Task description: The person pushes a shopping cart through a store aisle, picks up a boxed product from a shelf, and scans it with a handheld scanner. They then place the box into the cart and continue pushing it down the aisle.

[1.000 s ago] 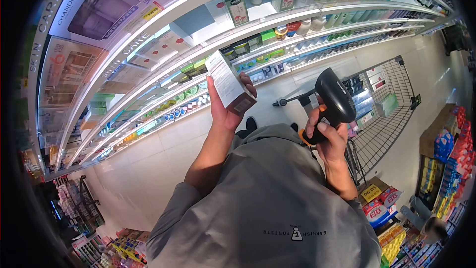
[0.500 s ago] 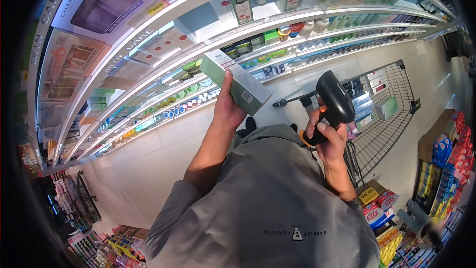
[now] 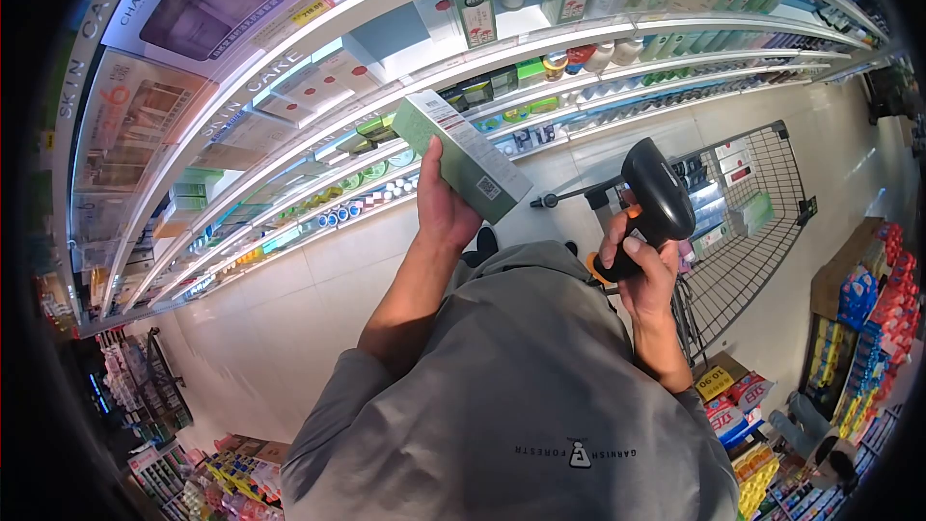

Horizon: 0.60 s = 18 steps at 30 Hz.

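Left hand [image 3: 447,205] just left of the frame's centre, wrapped round a green box [image 3: 453,167]. Thumb pressed on the green face; other fingers hidden from us behind the box, so we cannot tell how they lie. Box held up, tilted, its long axis running from upper left to lower right. Two long faces show: the green one, with a square code [image 3: 489,189] near the lower-right end, and a pale one with fine print, turned toward the upper right.

Right hand [image 3: 641,265] right of centre, gripping the handle of a black scanner [image 3: 659,193], whose bulky head rises above the fist.

Main relation, as we judge it: scanner lies to the right of the box, at about the same height in the frame, a gap between, no contact. Of the box's two ends, the one by the code is nearer the scanner. Left hand has the box; right hand is well apart from it. Which way the scanner's window faces, we cannot tell.

About us: stocked shelves [image 3: 540,38] sweep from the left edge to the upper right, beyond the box. Wire cart [image 3: 767,270] at right, past the scanner, goods inside. Grey shirt [image 3: 569,357] fills the lower centre.
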{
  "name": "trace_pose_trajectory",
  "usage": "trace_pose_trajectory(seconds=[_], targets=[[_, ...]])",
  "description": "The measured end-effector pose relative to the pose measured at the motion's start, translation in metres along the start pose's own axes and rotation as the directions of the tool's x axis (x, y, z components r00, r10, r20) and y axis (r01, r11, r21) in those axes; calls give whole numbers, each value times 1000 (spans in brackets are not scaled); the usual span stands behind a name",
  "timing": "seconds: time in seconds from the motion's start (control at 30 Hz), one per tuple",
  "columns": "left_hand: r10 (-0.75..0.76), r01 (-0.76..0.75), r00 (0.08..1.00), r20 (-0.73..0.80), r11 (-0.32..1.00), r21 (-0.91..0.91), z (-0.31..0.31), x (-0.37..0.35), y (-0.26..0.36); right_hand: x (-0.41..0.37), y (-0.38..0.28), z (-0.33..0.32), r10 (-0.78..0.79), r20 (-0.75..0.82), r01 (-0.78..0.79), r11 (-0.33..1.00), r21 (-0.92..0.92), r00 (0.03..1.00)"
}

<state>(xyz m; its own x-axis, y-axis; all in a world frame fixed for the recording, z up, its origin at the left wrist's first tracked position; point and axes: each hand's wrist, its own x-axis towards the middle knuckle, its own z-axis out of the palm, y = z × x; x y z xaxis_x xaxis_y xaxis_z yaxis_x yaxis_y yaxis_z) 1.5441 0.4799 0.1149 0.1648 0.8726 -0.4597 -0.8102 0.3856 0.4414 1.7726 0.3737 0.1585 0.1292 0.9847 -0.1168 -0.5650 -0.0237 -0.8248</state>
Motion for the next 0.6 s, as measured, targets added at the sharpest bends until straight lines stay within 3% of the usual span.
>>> trace_pose_trajectory(seconds=[0.33,0.6], targets=[[7,-4,1000,-23,994,113,-4,0,0,-1,6,-6,-22,41,26,996,-83,999],[153,-145,988,-3,938,314,-31,11,0,-12,15,-8,47,96,1,891,-455,994]])
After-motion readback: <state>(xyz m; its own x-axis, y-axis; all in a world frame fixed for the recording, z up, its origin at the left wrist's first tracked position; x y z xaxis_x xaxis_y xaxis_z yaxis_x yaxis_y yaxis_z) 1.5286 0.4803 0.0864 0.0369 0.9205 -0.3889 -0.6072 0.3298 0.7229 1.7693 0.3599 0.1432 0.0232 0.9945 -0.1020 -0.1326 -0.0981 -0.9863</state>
